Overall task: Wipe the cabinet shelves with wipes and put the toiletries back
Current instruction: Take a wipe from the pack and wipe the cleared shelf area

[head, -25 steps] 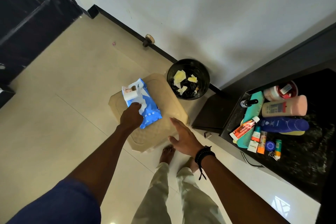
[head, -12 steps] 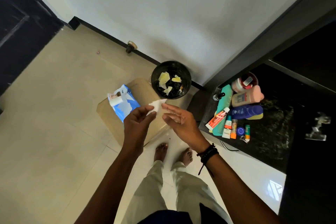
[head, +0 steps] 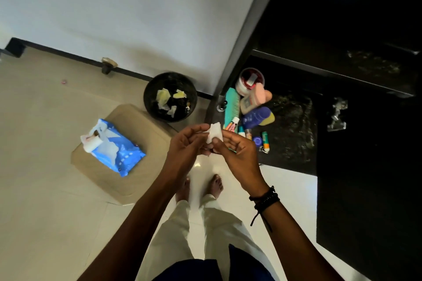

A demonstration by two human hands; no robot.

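A folded white wipe is held between both hands in front of me. My left hand pinches its left edge and my right hand pinches its right side. The blue wipes pack lies open on a beige stool to the left. The toiletries lie in a heap on the dark lower surface at the right: a red-lidded jar, a pink bottle, a blue bottle, a teal comb and several small tubes. The dark cabinet shelf is above them.
A black waste bin with used wipes stands against the white wall beyond the stool. A door stopper sits at the skirting. My bare feet are on the pale tiled floor. A metal fitting shows on the dark cabinet front.
My left hand pulled a wipe from the pack and brought it up; my right hand came in and now pinches it too. My view has swung right toward the cabinet.
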